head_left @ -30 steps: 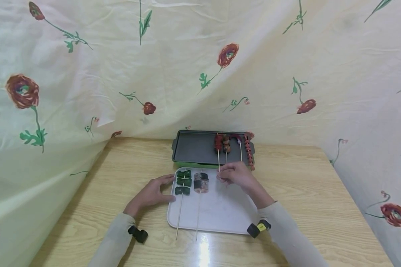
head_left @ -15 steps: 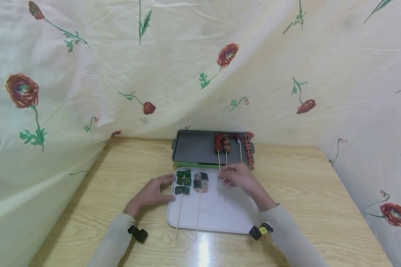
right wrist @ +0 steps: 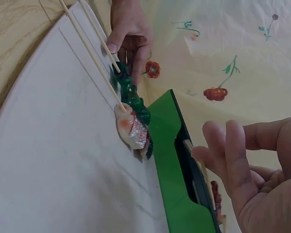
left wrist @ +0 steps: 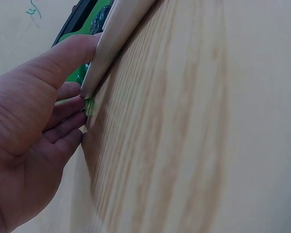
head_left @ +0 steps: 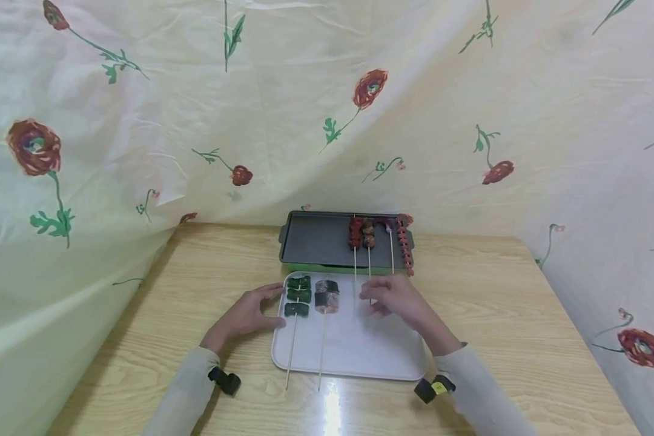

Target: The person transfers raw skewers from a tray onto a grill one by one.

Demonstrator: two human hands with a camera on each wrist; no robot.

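My right hand (head_left: pixel 398 300) hovers over the right part of the white tray (head_left: pixel 370 351), near the stick ends of the red skewer (head_left: pixel 355 233) and the brown meat skewer (head_left: pixel 368 233). Both lie on the black griddle (head_left: pixel 316 236), sticks jutting over its front edge. In the right wrist view, that hand's fingers (right wrist: pixel 235 150) are apart and loosely bent, with nothing pinched. My left hand (head_left: pixel 251 315) touches the tray's left rim, thumb and fingers spread along it. Beside it on the tray lie a green pepper skewer (head_left: pixel 298 293) and a fish-piece skewer (head_left: pixel 327 297).
A skewer with a purple curled piece (head_left: pixel 386 224) and a long reddish beaded skewer (head_left: pixel 404 242) lie at the griddle's right end. The griddle's green base (right wrist: pixel 167 145) stands against the tray's far edge. Flowered cloth (head_left: pixel 283 121) hangs behind the wooden table (head_left: pixel 485 315).
My right hand has let go of the red skewer's stick and moved slightly right and toward me. The stick's end now shows over the tray. My left hand stays at the tray's rim.
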